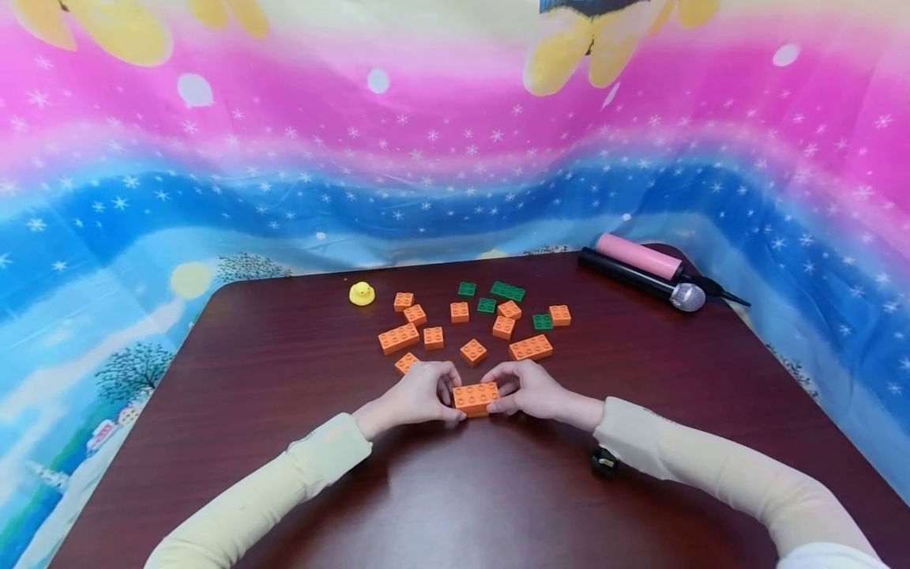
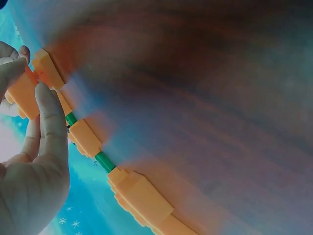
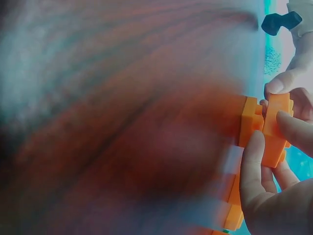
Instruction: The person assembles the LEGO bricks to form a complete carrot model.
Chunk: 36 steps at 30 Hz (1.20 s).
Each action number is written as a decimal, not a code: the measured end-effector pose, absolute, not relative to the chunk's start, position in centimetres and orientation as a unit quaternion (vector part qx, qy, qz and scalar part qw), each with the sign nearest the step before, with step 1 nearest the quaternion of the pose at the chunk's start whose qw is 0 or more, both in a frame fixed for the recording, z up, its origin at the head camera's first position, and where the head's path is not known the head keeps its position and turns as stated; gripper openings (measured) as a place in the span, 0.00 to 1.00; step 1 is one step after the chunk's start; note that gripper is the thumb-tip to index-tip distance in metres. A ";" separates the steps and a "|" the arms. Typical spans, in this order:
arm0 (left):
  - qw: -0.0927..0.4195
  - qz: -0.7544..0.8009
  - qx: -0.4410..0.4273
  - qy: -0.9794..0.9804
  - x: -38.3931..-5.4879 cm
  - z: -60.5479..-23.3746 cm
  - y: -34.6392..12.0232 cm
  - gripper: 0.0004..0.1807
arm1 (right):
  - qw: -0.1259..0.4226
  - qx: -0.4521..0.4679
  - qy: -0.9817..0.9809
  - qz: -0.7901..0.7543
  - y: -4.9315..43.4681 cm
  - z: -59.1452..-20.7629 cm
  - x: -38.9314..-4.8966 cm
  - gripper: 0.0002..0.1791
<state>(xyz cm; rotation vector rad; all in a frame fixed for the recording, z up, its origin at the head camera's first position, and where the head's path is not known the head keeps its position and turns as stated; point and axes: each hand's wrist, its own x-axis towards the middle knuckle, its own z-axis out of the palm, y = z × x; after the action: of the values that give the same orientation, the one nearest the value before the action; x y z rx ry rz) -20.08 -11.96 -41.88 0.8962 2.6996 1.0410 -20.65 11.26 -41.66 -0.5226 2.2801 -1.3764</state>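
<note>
An orange eight-stud toy building brick point(image 1: 475, 395) is held between both hands near the middle of the table. My left hand point(image 1: 425, 393) pinches its left end with thumb and fingers. At the opposite end, my right hand point(image 1: 533, 391) grips it the same way. In the right wrist view, a second orange brick point(image 3: 248, 122) shows close below the held brick, its studs facing it. Just beyond the hands lie a square orange brick point(image 1: 472, 353), a long orange brick point(image 1: 531, 348) and another orange brick point(image 1: 407, 363) partly hidden by the left hand.
Several more orange bricks point(image 1: 399, 338) and green bricks point(image 1: 508, 292) are scattered farther back. A yellow rubber duck point(image 1: 362, 294) stands at the back left. At the back right lie a microphone point(image 1: 643, 279) and a pink cylinder point(image 1: 637, 256). Patterned cloth point(image 1: 455, 205) surrounds the dark table point(image 1: 284, 356).
</note>
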 end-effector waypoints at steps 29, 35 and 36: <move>0.077 0.350 0.292 0.887 -20.4 -42.0 -11.9 0.19 | 0.141 -0.263 0.862 -0.410 11.7 -41.8 -20.6 0.20; 0.081 0.353 0.299 0.883 -20.5 -42.1 -11.8 0.18 | 0.141 -0.261 0.865 -0.405 11.6 -41.7 -20.6 0.19; 0.081 0.352 0.301 0.882 -20.6 -42.1 -11.8 0.17 | 0.140 -0.262 0.866 -0.403 11.6 -41.7 -20.7 0.19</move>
<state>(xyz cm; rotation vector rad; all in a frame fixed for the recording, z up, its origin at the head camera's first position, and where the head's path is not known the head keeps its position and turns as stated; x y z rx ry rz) -20.57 -11.77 -42.14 0.8994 2.6380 1.0532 -20.67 11.63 -41.69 -0.7556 2.5011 -1.1653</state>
